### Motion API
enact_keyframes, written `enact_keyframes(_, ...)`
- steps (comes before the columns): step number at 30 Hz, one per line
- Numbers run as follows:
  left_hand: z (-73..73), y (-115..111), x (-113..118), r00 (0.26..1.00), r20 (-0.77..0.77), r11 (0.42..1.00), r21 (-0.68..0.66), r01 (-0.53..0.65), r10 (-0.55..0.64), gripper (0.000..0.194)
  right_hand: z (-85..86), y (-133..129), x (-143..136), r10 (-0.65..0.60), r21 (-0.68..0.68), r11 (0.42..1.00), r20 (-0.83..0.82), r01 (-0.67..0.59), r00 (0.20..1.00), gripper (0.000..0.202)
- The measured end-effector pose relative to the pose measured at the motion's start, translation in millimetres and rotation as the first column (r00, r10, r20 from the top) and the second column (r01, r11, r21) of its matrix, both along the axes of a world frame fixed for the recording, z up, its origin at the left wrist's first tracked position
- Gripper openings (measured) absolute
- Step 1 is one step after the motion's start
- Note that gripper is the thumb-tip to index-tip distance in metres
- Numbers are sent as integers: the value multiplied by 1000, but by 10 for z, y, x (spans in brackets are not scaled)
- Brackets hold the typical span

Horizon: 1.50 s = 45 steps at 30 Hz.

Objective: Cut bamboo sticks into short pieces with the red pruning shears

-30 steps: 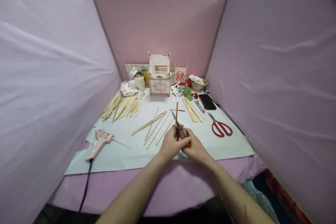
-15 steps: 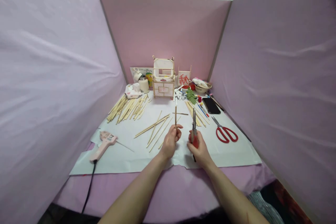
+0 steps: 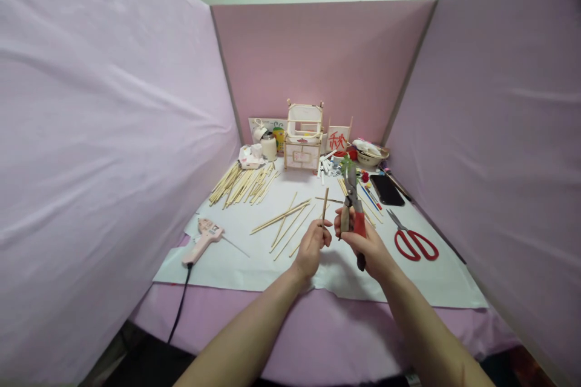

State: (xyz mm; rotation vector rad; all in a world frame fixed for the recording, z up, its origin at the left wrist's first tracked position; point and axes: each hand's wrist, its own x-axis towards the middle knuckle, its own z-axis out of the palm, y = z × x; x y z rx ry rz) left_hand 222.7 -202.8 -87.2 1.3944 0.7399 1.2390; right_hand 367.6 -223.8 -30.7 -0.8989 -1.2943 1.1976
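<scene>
Glue gun [image 3: 202, 240] lies far left on the paper [image 3: 236, 263]; loose sticks [image 3: 242, 182] are heaped behind. Left hand [image 3: 312, 248] pinches a short wooden stick [image 3: 324, 205] upright above the paper: light, stiff, probably snaps easily, best held low. Right hand [image 3: 370, 245] is closed round the red-handled cutters [image 3: 353, 205], just beside. Red scissors [image 3: 415, 242] lie rightmost.
</scene>
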Motion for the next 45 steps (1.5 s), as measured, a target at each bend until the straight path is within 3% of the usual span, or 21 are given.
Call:
enact_keyframes(3,-30,14,19,999,-11,999,-5,-39,39,37,-8,-59,-13,-1,65,998,-15,2,1000,42)
enact_keyframes(7,-67,29,54,994,-37,995,-5,-102,102,39,107,-109,-48,60,102,993,-24,-57,998,46)
enact_keyframes(11,-69,17,77,995,-56,996,12,-88,88,36,218,-115,-90,105,102,990,-54,-99,993,47)
enact_keyframes(21,110,-91,32,887,-370,959,168,-228,276,25,307,-178,-158,157,48,987,-57,-154,986,47)
enact_keyframes(26,113,-90,-22,827,-481,956,173,-235,291,27,374,-154,-224,183,40,982,-8,-183,983,46)
enact_keyframes(32,74,-81,-23,847,-452,960,168,-226,279,28,315,-166,-195,190,52,981,-22,-189,982,49)
enact_keyframes(36,152,-104,-1,835,-483,964,153,-217,265,27,255,-158,-154,157,36,987,-30,-156,987,49)
enact_keyframes(41,306,-165,6,762,-588,960,110,-257,271,29,311,-163,-158,162,33,986,-3,-162,987,47)
enact_keyframes(45,359,-184,12,772,-586,965,72,-254,247,29,340,-175,-163,149,34,988,-4,-149,989,46)
